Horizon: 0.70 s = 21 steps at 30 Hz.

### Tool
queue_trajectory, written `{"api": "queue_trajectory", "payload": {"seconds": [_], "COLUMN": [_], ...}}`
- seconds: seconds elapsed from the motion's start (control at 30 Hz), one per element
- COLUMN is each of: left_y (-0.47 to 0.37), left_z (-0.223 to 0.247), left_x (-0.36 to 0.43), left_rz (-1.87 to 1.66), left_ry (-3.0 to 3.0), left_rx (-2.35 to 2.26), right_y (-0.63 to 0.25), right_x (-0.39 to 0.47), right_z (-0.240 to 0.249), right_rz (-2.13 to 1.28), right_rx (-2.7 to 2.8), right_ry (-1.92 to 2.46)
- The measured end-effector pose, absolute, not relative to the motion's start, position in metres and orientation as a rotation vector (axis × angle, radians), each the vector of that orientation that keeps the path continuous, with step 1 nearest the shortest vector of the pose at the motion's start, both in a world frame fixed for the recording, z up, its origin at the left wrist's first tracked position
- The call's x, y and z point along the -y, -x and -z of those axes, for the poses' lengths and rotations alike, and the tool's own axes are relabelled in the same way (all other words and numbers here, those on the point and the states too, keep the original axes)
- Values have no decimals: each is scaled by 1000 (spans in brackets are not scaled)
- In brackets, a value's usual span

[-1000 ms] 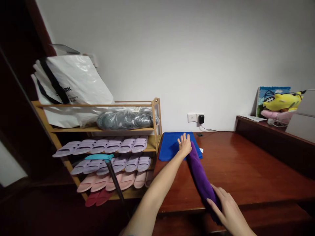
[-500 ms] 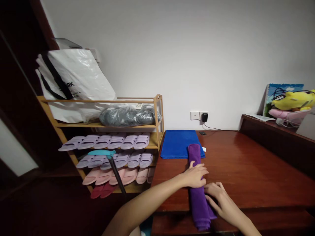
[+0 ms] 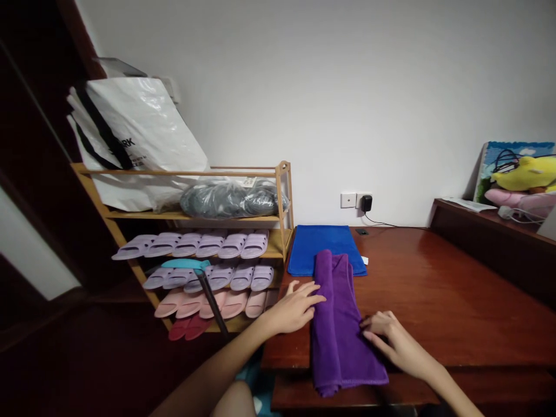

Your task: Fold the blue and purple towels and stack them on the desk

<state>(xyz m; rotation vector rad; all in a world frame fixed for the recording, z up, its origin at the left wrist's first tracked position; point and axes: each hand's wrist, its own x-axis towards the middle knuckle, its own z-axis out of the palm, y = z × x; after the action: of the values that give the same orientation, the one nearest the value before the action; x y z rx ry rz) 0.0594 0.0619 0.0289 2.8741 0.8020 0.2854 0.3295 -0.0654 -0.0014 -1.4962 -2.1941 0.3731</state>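
Note:
A purple towel (image 3: 347, 341) lies lengthwise on the wooden table, its front end hanging over the edge. Its left side is a thick folded roll, while the right side is a flat flap. My left hand (image 3: 295, 307) rests with fingers spread on the left side of the roll. At the flap's right edge, my right hand (image 3: 391, 339) has its thumb and curled fingers closed on the cloth. The towel's far end overlaps a folded blue towel (image 3: 324, 240), which has a white tag on its right side.
The brown table (image 3: 417, 289) meets a wall with a plugged-in black adapter (image 3: 366, 203). On the left, a shoe rack (image 3: 284, 217) bears slippers, a white bag (image 3: 143, 133) and a plastic-wrapped grey bundle (image 3: 230, 198). A raised shelf at right holds a yellow plush toy (image 3: 523, 174).
The purple roll has partly opened out, leaving a flat flap on its right. My left hand has shifted left with the roll; my right hand stays near the right edge.

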Motion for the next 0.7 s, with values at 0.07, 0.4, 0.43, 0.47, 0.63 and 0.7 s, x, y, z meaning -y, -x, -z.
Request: {"api": "queue_trajectory", "payload": {"seconds": [0.07, 0.4, 0.43, 0.47, 0.63, 0.7], "left_y": [-61, -110, -108, -103, -68, -56], "left_z": [-31, -14, -15, -16, -19, -17], "left_x": [-56, -36, -38, -40, -51, -53], "left_rz": [-323, -366, -369, -371, -233, -247], "left_ry": [-2879, -2649, -2638, -2642, -2680, -2612], "left_rx": [-852, -1254, -1230, -1176, -912, -1012], "right_y": [-330, -294, -295, -295, -301, -305], "right_x": [50, 10, 13, 16, 23, 21], "right_z": [-3, 30, 32, 33, 33, 31], "right_rz": [-374, -151, -139, -134, -173, -192], "right_rx": [2170, 2301, 2301, 2299, 2284, 2297], "right_ry": [1545, 1824, 1838, 1849, 1919, 1905]}}
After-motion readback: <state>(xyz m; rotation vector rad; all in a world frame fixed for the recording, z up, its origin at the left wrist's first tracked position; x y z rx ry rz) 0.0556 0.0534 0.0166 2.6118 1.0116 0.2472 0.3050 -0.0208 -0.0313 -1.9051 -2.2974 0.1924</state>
